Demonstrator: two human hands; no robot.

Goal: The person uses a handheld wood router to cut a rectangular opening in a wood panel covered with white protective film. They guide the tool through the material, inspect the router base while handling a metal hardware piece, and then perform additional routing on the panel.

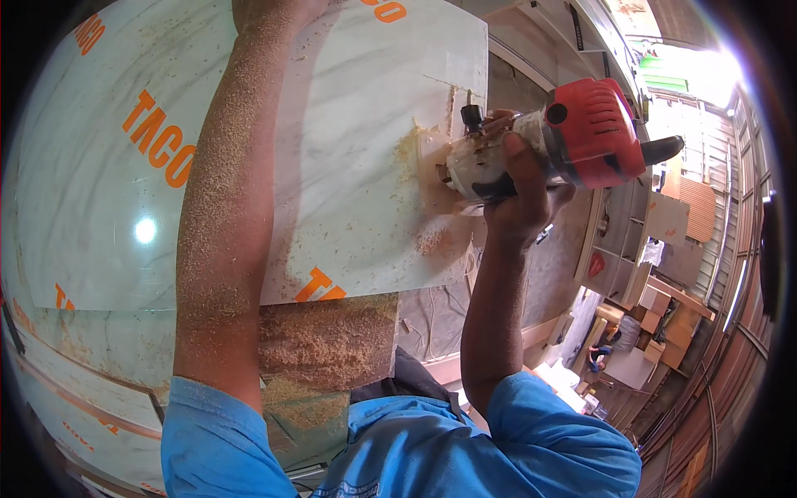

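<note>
My right hand (523, 183) is wrapped round the body of a router (594, 133) with a red motor housing and a black power-cord sleeve. Its flat base (436, 178) rests on the right edge of a white marble-patterned panel (357, 166) printed in orange. A black knob (471, 116) sticks out beside my fingers. Across the panel stretches my left arm, thickly dusted with sawdust. At the upper picture edge my left hand (278, 10) is cut off, its fingers out of sight. Sawdust (407, 153) lies around the router base.
More sawdust (328, 340) covers a surface by my body, below the panel's near edge. Further panels (91, 407) lie at the lower left. Cables (427, 319) trail on the floor. Beyond the router stand cabinet frames (618, 224), stacked boards (664, 315) and, far off, another person (602, 353).
</note>
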